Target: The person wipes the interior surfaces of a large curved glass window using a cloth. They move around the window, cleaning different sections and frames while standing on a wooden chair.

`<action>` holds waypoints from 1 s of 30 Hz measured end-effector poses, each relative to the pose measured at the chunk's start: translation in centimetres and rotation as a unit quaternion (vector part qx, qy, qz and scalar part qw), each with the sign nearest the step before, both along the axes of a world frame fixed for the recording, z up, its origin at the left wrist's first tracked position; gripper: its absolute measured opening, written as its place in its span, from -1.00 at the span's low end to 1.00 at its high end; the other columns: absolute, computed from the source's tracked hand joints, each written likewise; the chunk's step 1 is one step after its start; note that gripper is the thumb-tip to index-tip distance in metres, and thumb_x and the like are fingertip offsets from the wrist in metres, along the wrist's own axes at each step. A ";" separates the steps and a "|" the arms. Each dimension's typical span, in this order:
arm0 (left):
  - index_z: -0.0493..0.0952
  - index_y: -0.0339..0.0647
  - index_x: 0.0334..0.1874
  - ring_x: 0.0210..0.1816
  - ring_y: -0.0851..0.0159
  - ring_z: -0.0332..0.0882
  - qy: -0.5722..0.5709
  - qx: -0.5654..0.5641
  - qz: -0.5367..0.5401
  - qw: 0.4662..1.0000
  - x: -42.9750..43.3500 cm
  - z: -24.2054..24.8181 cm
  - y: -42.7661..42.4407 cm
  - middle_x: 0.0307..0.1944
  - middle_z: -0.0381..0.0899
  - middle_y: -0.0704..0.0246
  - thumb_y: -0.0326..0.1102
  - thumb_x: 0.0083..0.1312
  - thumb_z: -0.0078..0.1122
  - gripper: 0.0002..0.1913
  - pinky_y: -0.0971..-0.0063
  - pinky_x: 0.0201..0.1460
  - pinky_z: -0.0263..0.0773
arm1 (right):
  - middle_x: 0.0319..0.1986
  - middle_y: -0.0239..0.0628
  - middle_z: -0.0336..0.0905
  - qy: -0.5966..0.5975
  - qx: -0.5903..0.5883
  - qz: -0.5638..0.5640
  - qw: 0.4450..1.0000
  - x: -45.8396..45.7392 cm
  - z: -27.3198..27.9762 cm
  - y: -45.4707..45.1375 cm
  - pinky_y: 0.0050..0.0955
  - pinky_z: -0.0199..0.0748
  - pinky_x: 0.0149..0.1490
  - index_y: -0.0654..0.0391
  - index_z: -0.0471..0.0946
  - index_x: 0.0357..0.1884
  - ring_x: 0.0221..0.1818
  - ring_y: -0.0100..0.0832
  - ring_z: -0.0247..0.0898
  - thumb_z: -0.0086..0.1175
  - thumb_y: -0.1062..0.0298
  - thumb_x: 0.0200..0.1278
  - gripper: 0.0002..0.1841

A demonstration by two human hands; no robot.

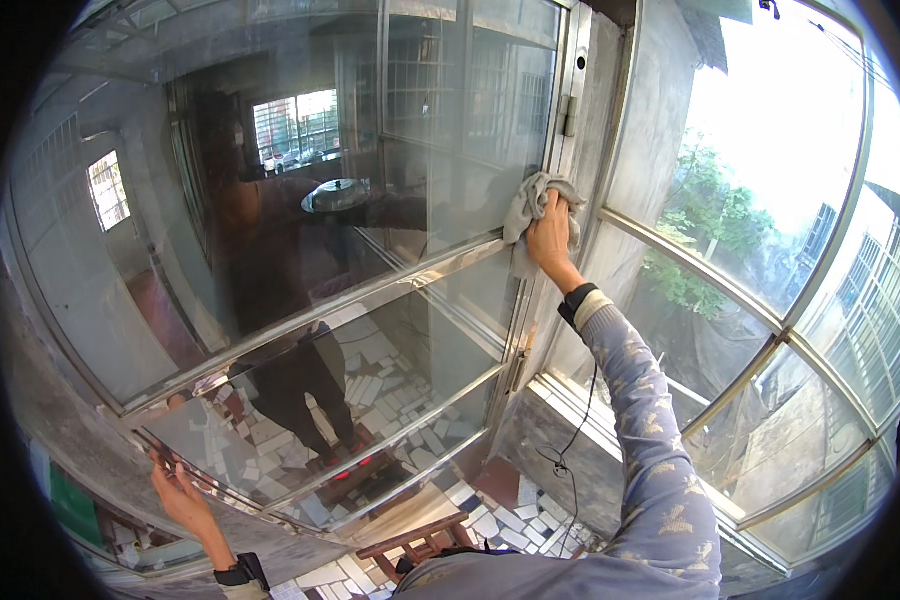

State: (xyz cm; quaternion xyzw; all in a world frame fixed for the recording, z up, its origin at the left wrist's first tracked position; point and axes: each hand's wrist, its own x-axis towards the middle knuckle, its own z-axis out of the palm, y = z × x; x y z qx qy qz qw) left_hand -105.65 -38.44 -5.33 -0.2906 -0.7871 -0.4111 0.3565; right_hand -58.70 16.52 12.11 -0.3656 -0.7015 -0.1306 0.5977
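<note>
A crumpled grey cloth (pixel 529 206) is bunched under my right hand (pixel 551 236), which presses it against the metal frame along the right side of a glass window (pixel 270 247). The cloth covers the corner where the upright frame meets a horizontal metal rail (pixel 330 307). Low on the left, my left hand (pixel 182 491) rests by the window's lower left frame edge, its fingers spread and touching the frame. I see no object in that hand. Dark bands circle both wrists. My own reflection (pixel 300 382) shows in the lower panes.
A wooden stool or chair (pixel 412 544) stands below me on a floor of broken tile pieces (pixel 525 517). A thin black cable (pixel 562 465) hangs at the right wall. More metal-framed panes (pixel 727 360) run along the right, with a tree (pixel 705 217) outside. A hinge (pixel 568 116) sits on the upright frame.
</note>
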 end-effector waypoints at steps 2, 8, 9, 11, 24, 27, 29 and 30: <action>0.40 -0.19 0.36 -0.10 0.14 0.56 0.017 -0.002 0.008 1.000 -0.4 -0.1 0.0 -0.05 0.55 0.22 -0.32 0.44 0.11 -0.55 0.31 -0.08 0.46 | 0.12 0.29 0.24 0.042 0.012 -0.007 0.999 -0.4 2.3 0.6 0.06 0.19 0.29 0.27 0.24 0.21 0.22 0.35 0.13 0.02 0.64 0.04 -0.41; 0.44 -0.28 0.27 -0.03 0.11 0.56 -0.030 -0.011 0.003 0.999 -0.8 -0.4 -0.2 0.08 0.56 0.17 -0.28 0.46 0.10 -0.61 0.33 0.01 0.47 | 0.08 0.27 0.25 0.109 0.081 -0.016 0.991 -0.9 10.0 2.8 0.07 0.19 0.26 0.28 0.28 0.14 0.15 0.34 0.17 -0.01 0.67 0.02 -0.47; 0.43 -0.28 0.28 -0.05 0.11 0.57 -0.024 -0.006 0.000 1.000 -0.7 -0.3 -0.2 0.05 0.56 0.17 -0.29 0.46 0.10 -0.60 0.33 -0.01 0.47 | 0.07 0.27 0.25 0.109 0.060 -0.020 0.992 -0.7 9.6 3.0 0.07 0.19 0.25 0.28 0.28 0.13 0.15 0.34 0.17 -0.02 0.67 0.02 -0.48; 0.41 -0.27 0.32 -0.08 0.11 0.58 -0.016 0.006 -0.010 1.000 -0.4 -0.2 -0.1 0.00 0.55 0.17 -0.31 0.45 0.10 -0.58 0.33 -0.04 0.47 | 0.07 0.27 0.24 0.093 0.106 -0.019 0.990 -0.4 6.8 3.0 0.09 0.19 0.24 0.28 0.28 0.11 0.15 0.34 0.16 -0.02 0.67 0.02 -0.50; 0.41 -0.27 0.31 -0.10 0.11 0.56 -0.033 -0.017 0.005 0.999 -0.9 -0.2 -0.4 -0.01 0.56 0.16 -0.29 0.45 0.10 -0.58 0.32 -0.03 0.45 | 0.01 0.17 0.31 0.192 -0.025 -0.119 0.974 1.9 7.5 7.9 0.02 0.28 0.18 0.35 0.28 0.22 0.12 0.27 0.25 -0.01 0.53 0.15 -0.48; 0.42 -0.28 0.28 -0.14 0.13 0.56 -0.020 -0.008 0.008 1.000 -0.5 -0.3 -0.2 -0.08 0.53 0.18 -0.32 0.46 0.09 -0.61 0.33 -0.07 0.44 | -0.02 0.12 0.31 0.129 0.068 -0.146 0.978 0.9 5.5 5.4 0.01 0.30 0.15 0.32 0.32 0.16 0.08 0.22 0.27 -0.01 0.53 0.14 -0.53; 0.42 -0.28 0.28 -0.15 0.12 0.56 -0.014 0.034 -0.028 0.999 -0.2 -0.3 0.2 -0.09 0.53 0.17 -0.31 0.46 0.09 -0.61 0.33 -0.08 0.44 | -0.02 0.12 0.30 0.070 0.092 -0.135 0.984 0.4 2.8 3.5 0.00 0.31 0.15 0.30 0.32 0.14 0.09 0.21 0.25 0.00 0.58 0.10 -0.52; 0.42 -0.28 0.28 -0.15 0.12 0.56 -0.015 0.021 -0.005 1.000 -0.1 -0.3 0.3 -0.10 0.53 0.16 -0.31 0.46 0.09 -0.62 0.32 -0.08 0.44 | -0.01 0.12 0.31 0.062 0.084 -0.130 0.986 0.7 2.8 3.2 0.00 0.31 0.15 0.30 0.33 0.14 0.09 0.21 0.25 0.00 0.59 0.10 -0.52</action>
